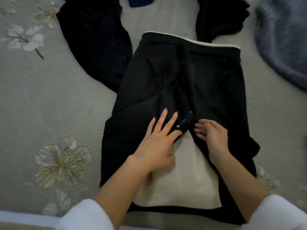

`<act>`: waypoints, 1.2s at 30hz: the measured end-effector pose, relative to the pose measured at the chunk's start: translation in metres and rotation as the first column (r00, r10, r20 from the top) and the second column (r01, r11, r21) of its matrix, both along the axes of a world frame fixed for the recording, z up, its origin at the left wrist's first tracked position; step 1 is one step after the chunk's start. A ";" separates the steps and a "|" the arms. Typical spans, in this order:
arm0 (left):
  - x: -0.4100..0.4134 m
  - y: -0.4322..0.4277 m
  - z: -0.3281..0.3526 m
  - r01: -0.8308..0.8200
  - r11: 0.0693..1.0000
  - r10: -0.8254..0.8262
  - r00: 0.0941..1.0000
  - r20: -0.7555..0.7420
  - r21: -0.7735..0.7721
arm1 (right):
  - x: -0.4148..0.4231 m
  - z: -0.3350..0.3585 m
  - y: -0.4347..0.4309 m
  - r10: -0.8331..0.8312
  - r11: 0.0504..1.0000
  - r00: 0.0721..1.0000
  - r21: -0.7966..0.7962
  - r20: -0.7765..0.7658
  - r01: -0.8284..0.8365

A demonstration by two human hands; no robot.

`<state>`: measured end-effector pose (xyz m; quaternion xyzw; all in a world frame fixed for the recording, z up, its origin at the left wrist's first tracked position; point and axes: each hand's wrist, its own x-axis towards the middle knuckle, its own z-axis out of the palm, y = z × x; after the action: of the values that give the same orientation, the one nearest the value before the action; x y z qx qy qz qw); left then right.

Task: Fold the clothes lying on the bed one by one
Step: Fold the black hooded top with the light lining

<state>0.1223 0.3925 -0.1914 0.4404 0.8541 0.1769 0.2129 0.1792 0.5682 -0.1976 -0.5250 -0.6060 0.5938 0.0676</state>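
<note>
A: What is closest to the camera?
B: Two white sleeves (86,214), one at each lower corner. Bare forearms reach from them onto the black garment (207,83). It lies spread out in the middle of the bed cover (49,100), and its far edge shows a pale strip.
A: And the hands?
B: The left hand (159,138) lies flat on the black cloth, fingers straight and spread, holding nothing. The right hand (212,135) is just beside it, fingers bent at the cloth's edge where the cream lining (182,176) shows. I cannot tell whether it pinches that edge.
A: Anything between them?
B: A small label (180,125) with white marks, too blurred to read.
A: What is farther out?
B: The cover is grey, and a large pale flower (61,161) is stitched into it left of the forearms. Beyond, a second black piece (96,44) touches the garment's left side and a black heap (219,15) sits at the top right. A navy cloth (141,1) lies at the top edge and a grey-blue fuzzy thing (285,39) at the far right.
</note>
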 end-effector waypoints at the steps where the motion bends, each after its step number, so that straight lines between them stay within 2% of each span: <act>1: 0.009 -0.006 -0.011 -0.007 0.996 0.007 1.000 -0.001 -0.087 | 0.001 -0.001 0.004 0.005 0.998 1.000 -0.063 0.005 -0.004; 4: 0.022 -0.032 -0.027 -0.076 0.978 0.074 0.997 -0.019 -0.192 | -0.002 -0.004 0.010 0.026 0.968 0.999 -0.250 -0.044 -0.037; 7: 0.024 -0.050 -0.029 -0.122 0.962 0.104 0.991 -0.083 -0.244 | -0.020 -0.007 0.010 0.064 0.957 0.998 -0.281 -0.015 -0.066; 11: 0.026 -0.055 -0.026 -0.173 0.950 0.135 0.978 -0.157 -0.261 | -0.056 -0.005 0.014 -0.100 0.945 0.995 -0.310 0.021 0.102; 15: 0.032 -0.047 -0.016 -0.240 0.963 0.227 0.968 -0.106 -0.127 | -0.081 0.018 0.033 -0.021 0.997 0.964 -0.072 -0.264 0.002; 17: 0.041 -0.040 -0.013 -0.238 0.968 0.235 0.971 -0.050 -0.077 | -0.071 0.026 0.043 0.006 1.000 0.941 0.029 -0.339 0.004; 20: 0.056 -0.029 -0.017 -0.193 0.973 0.196 0.981 0.009 -0.130 | -0.035 0.011 0.049 0.028 0.987 0.974 0.159 -0.227 0.009; 23: 0.062 -0.027 -0.027 -0.113 0.976 0.138 0.982 0.128 -0.186 | -0.012 -0.012 0.052 -0.009 0.984 0.998 0.178 0.069 -0.003; 24: 0.061 -0.028 -0.028 -0.119 0.978 0.141 0.983 0.119 -0.172 | -0.010 -0.017 0.053 -0.005 0.970 0.991 0.242 0.136 -0.029; 26: 0.053 -0.031 -0.028 -0.213 0.970 0.214 0.977 -0.005 -0.121 | -0.010 -0.018 0.052 0.092 0.858 0.974 0.481 0.206 -0.182; 28: 0.041 -0.036 -0.028 -0.365 0.927 0.356 0.928 -0.108 -0.082 | -0.011 -0.015 0.040 0.301 0.642 0.919 0.659 0.255 -0.393; 29: 0.035 -0.038 -0.030 -0.425 0.902 0.414 0.901 -0.126 -0.078 | -0.012 -0.013 0.032 0.436 0.531 0.853 0.682 0.288 -0.502; 31: 0.026 -0.041 -0.035 -0.474 0.873 0.462 0.879 -0.121 -0.112 | -0.012 -0.015 0.017 0.661 0.305 0.646 0.651 0.381 -0.696; 33: 0.024 -0.041 -0.044 -0.451 0.874 0.439 0.892 -0.106 -0.180 | -0.008 -0.026 0.011 0.746 0.076 0.420 0.560 0.517 -0.825; 34: 0.026 -0.040 -0.050 -0.430 0.877 0.416 0.903 -0.109 -0.214 | -0.005 -0.034 0.013 0.741 -0.001 0.334 0.498 0.582 -0.867; 36: 0.029 -0.037 -0.061 -0.401 0.879 0.384 0.916 -0.116 -0.257 | 0.004 -0.049 0.020 0.693 -0.046 0.261 0.403 0.672 -0.914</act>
<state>0.1509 0.3550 -0.2521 0.2297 0.9478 0.0819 0.2053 0.1831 0.5881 -0.2465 -0.0480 -0.9768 0.1212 -0.1698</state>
